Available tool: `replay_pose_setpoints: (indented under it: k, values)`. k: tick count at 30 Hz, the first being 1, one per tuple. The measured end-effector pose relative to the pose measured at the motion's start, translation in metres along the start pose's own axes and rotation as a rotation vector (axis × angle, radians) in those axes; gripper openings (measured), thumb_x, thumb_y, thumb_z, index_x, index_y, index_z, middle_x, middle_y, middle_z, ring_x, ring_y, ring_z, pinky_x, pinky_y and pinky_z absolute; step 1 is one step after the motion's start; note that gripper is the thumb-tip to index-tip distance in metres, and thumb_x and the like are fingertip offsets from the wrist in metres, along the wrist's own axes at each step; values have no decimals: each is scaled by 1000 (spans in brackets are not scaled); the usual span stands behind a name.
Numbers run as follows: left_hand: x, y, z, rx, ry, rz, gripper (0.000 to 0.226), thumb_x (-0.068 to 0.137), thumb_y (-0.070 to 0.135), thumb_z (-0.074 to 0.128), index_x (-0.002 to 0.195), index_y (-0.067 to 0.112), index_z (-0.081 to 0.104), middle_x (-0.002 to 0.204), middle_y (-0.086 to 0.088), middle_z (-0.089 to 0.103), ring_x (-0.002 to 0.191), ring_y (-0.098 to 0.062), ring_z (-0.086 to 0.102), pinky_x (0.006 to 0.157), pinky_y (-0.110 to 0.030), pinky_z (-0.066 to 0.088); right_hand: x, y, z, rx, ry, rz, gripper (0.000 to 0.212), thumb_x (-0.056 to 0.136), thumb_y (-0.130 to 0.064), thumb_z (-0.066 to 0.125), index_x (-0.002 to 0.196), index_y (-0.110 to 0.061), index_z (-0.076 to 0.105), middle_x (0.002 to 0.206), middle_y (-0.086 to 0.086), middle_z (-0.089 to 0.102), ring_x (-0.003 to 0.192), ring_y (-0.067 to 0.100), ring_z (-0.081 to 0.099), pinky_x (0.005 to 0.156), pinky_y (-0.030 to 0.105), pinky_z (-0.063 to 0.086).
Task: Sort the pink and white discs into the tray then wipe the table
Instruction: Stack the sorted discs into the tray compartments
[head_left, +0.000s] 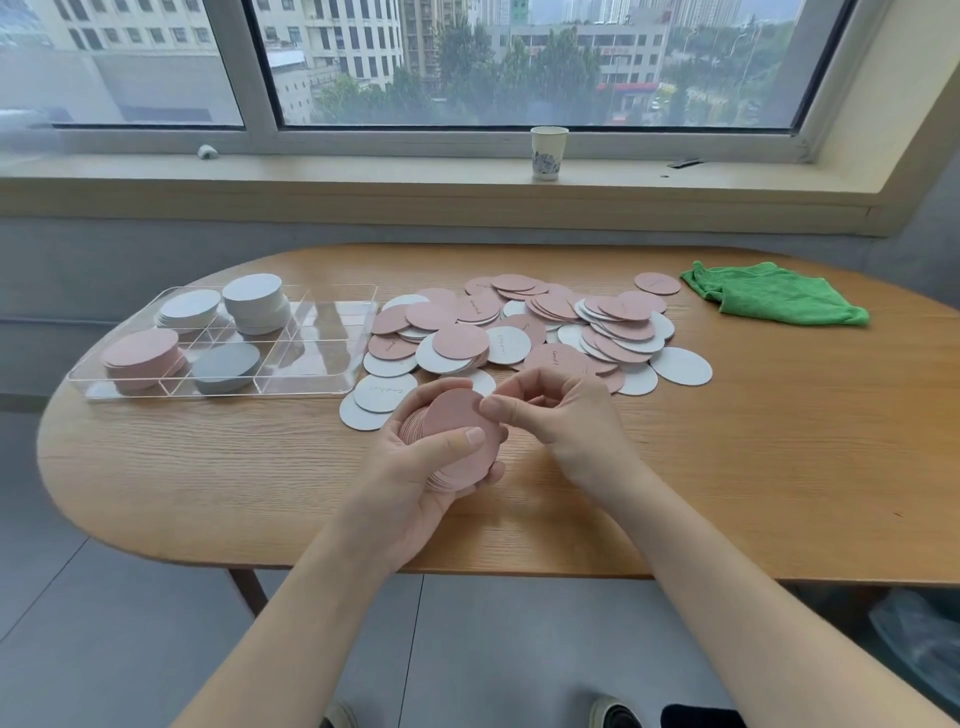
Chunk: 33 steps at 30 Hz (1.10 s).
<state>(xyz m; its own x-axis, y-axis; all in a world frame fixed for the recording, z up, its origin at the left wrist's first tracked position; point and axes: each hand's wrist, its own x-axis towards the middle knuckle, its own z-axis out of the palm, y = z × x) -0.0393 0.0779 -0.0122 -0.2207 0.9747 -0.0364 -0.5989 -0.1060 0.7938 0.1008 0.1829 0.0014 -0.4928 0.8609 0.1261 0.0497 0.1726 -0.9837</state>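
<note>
A wooden counter (727, 467) with rounded ends stands below a wide window (467, 62) and its sill (363, 171). At the counter's left lies a clear divided tray (332, 332); its compartments hold two stacks of white discs (253, 306) at the far side, a stack of pink discs (143, 358) at the near left, and one grey-looking stack (224, 366) beside it, while the right-hand compartments hold no discs. To the right of the tray, a loose heap of mixed pink and white discs (545, 327) spreads across the middle of the counter, many overlapping. A crumpled green cloth (769, 293) lies at the far right, apart from the heap. The left hand (415, 467) grips a held stack of pink discs (462, 441) above the near edge of the counter, thumb across the top disc. The right hand (561, 415) has its fingers curled, with thumb and forefinger pinching the rim of that stack's top disc. A paper cup (548, 153) stands upright on the sill.
</note>
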Motion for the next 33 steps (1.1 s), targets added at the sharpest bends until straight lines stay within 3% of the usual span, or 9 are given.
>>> replay_pose_setpoints:
  k: [2,5,7,12,16,20,26,30,33]
  values:
    - [0,0,0,4,9,3,49,74,-9,71,118,14,66,108,-19,69,97,-41,70,66,-41,58,9,0,-13,-81,48,-33,17,75,-27,88,81,-17,75,82,12,73,70,12,59,74,34,52]
    - [-1,1,0,17,19,2,48,73,-9,72,115,15,69,107,-18,70,96,-40,71,65,-41,59,28,2,-38,-314,173,-73,13,81,-32,84,84,-22,76,77,-4,72,67,2,59,71,20,49]
    - [-1,1,1,15,16,1,48,72,-9,72,114,15,70,106,-17,70,94,-39,72,65,-41,59,42,8,-56,-498,230,-79,15,84,-35,81,91,-22,76,83,-8,73,72,0,61,73,20,49]
    - [-1,2,0,25,-20,-10,52,72,-10,72,117,17,72,113,-19,69,96,-35,71,65,-40,61,65,24,-72,-712,143,19,56,81,-40,82,128,-13,67,124,3,69,102,10,61,90,21,41]
    - [0,2,-1,38,-47,-2,49,71,-12,69,110,17,72,113,-20,69,97,-37,70,64,-41,60,73,28,-64,-749,121,34,72,73,-49,86,132,-16,63,130,5,62,123,21,55,105,35,44]
    - [0,1,-1,48,-56,-6,45,71,-13,68,105,16,73,110,-19,70,97,-37,70,63,-40,60,79,31,-59,-771,142,95,76,64,-56,88,128,-19,65,121,5,60,121,28,52,106,46,45]
    - [-1,2,0,35,-47,-20,40,72,-11,69,103,15,70,109,-19,71,95,-36,71,61,-39,61,75,28,-58,-635,195,77,58,66,-35,94,113,-23,63,111,-1,56,109,17,54,98,34,46]
    - [-1,3,1,23,-18,-16,39,73,-6,72,104,17,71,110,-18,69,95,-36,71,61,-39,60,67,26,-60,-470,276,7,27,80,-22,84,98,-21,64,94,-7,66,84,8,60,71,18,44]
    - [1,3,1,24,10,-13,39,73,-1,80,107,18,70,108,-17,70,96,-34,71,64,-40,59,59,22,-64,-200,225,22,16,81,-18,83,90,-21,70,83,-5,73,73,7,64,70,22,44]
